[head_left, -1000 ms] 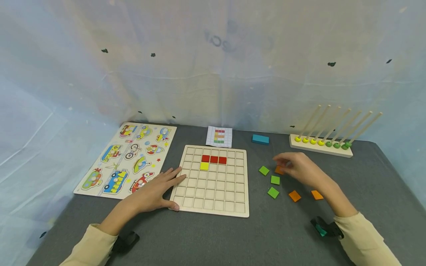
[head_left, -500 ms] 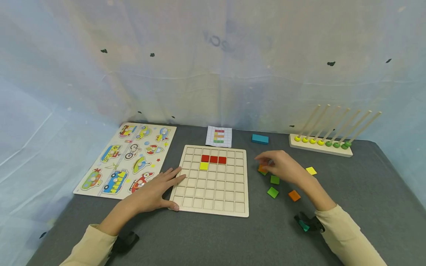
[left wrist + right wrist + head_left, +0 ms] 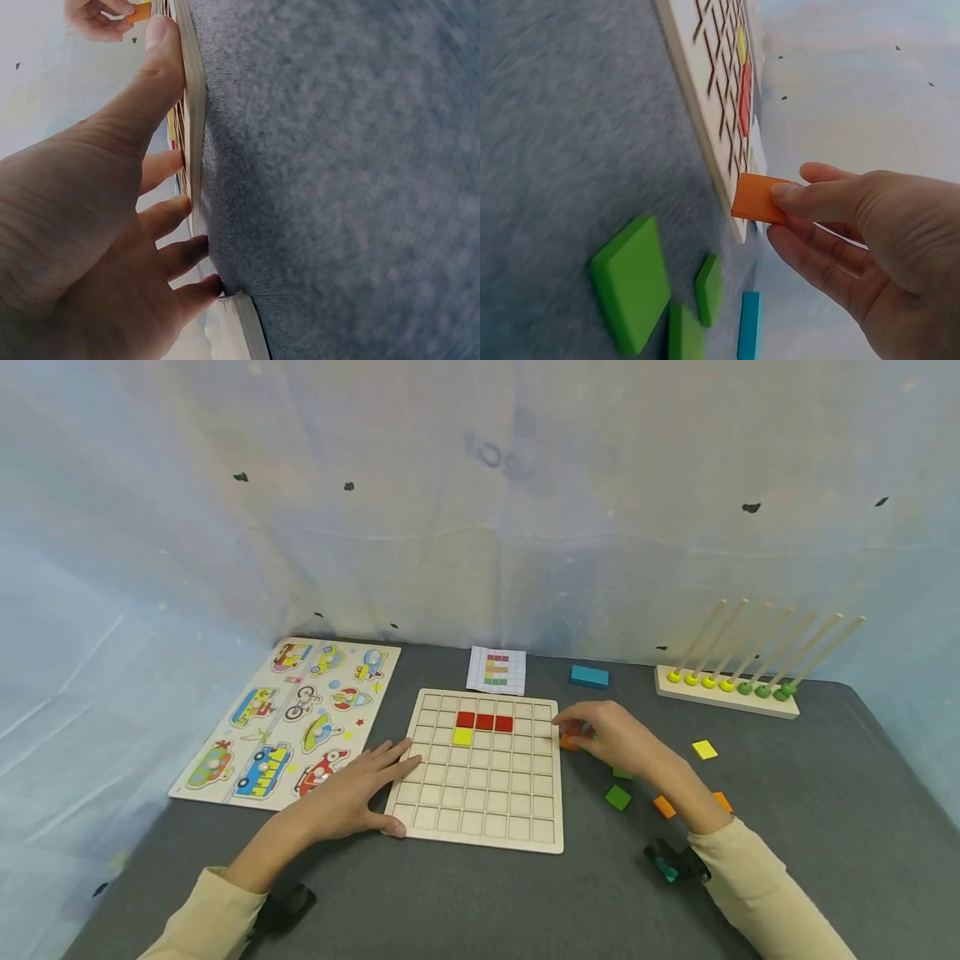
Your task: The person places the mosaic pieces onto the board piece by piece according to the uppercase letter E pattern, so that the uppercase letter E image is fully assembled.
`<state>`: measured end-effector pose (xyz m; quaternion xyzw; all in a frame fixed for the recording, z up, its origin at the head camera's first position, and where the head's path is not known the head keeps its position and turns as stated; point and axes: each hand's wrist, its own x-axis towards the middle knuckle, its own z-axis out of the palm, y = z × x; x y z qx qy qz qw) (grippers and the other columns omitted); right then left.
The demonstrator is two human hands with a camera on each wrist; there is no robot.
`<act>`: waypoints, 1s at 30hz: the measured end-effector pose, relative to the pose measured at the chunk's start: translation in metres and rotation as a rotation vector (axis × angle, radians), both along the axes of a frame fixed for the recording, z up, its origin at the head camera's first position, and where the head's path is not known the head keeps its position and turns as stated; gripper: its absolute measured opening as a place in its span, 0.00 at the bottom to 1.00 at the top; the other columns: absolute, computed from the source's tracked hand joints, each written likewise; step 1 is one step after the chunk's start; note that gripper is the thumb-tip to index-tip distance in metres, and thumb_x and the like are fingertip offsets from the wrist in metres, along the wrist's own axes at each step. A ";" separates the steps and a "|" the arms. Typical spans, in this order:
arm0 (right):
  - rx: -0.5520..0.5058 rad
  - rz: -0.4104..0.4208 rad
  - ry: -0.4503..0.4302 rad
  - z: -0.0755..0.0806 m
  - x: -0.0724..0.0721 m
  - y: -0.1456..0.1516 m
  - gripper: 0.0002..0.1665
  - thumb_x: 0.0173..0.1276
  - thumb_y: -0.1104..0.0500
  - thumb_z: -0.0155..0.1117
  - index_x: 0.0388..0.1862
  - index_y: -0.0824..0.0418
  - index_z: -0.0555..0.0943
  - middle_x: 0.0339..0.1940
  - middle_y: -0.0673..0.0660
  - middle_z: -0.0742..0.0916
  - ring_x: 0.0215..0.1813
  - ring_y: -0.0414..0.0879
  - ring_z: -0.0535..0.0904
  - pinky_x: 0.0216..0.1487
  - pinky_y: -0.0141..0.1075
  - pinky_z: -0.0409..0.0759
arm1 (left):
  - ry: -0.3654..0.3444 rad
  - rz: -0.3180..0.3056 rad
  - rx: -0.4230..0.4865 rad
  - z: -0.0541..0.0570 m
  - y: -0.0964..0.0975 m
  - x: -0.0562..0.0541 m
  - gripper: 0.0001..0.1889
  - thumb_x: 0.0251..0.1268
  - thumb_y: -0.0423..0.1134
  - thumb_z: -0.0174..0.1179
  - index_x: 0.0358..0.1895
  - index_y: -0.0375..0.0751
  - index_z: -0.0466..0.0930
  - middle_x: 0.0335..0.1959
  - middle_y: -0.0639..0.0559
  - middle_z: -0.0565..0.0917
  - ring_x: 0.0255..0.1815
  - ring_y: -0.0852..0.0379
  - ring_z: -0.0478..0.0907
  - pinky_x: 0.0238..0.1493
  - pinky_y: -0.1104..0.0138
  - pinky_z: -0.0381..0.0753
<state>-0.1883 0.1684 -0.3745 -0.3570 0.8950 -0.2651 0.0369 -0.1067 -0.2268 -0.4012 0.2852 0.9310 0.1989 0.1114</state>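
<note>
An orange square tile (image 3: 759,198) is pinched between the thumb and fingers of my right hand (image 3: 617,742), at the right edge of the wooden grid board (image 3: 480,803). My left hand (image 3: 352,793) rests on the board's left edge, fingers spread and thumb at the near corner. In the board's upper part lie red tiles (image 3: 484,722) in a row, with a yellow tile (image 3: 462,737) below the leftmost one. Green tiles (image 3: 618,797) lie on the table right of the board, partly hidden by my right hand in the head view.
Farther right lie a loose yellow tile (image 3: 705,750) and orange tiles (image 3: 664,807). Behind the board are a printed pattern card (image 3: 497,671) and a blue block (image 3: 589,677). A vehicle puzzle board (image 3: 300,727) lies left; a bead-and-peg stand (image 3: 727,692) stands back right.
My right hand has picked up an orange tile and carried it left, over the green tiles, to the board's right edge. The loose yellow tile has come into view. My left hand stays put.
</note>
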 end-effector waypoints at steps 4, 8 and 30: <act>-0.023 0.019 0.008 0.003 -0.001 -0.012 0.18 0.62 0.71 0.68 0.52 0.66 0.83 0.40 0.55 0.87 0.42 0.47 0.83 0.42 0.41 0.84 | 0.003 0.006 -0.003 0.000 -0.001 0.001 0.52 0.50 0.67 0.65 0.77 0.46 0.58 0.79 0.42 0.52 0.77 0.34 0.46 0.71 0.38 0.52; -0.030 0.055 -0.007 0.003 -0.003 -0.027 0.18 0.63 0.71 0.67 0.52 0.67 0.83 0.41 0.55 0.88 0.42 0.46 0.82 0.42 0.39 0.83 | 0.001 0.008 -0.002 0.001 -0.001 0.001 0.52 0.50 0.67 0.65 0.77 0.46 0.58 0.79 0.42 0.52 0.77 0.34 0.46 0.71 0.38 0.52; -0.107 0.182 0.005 -0.006 -0.002 -0.118 0.15 0.63 0.67 0.69 0.50 0.64 0.84 0.41 0.53 0.88 0.42 0.43 0.82 0.45 0.33 0.82 | 0.004 0.000 -0.002 -0.002 0.000 0.000 0.52 0.50 0.68 0.65 0.76 0.45 0.59 0.79 0.42 0.52 0.77 0.35 0.47 0.71 0.38 0.52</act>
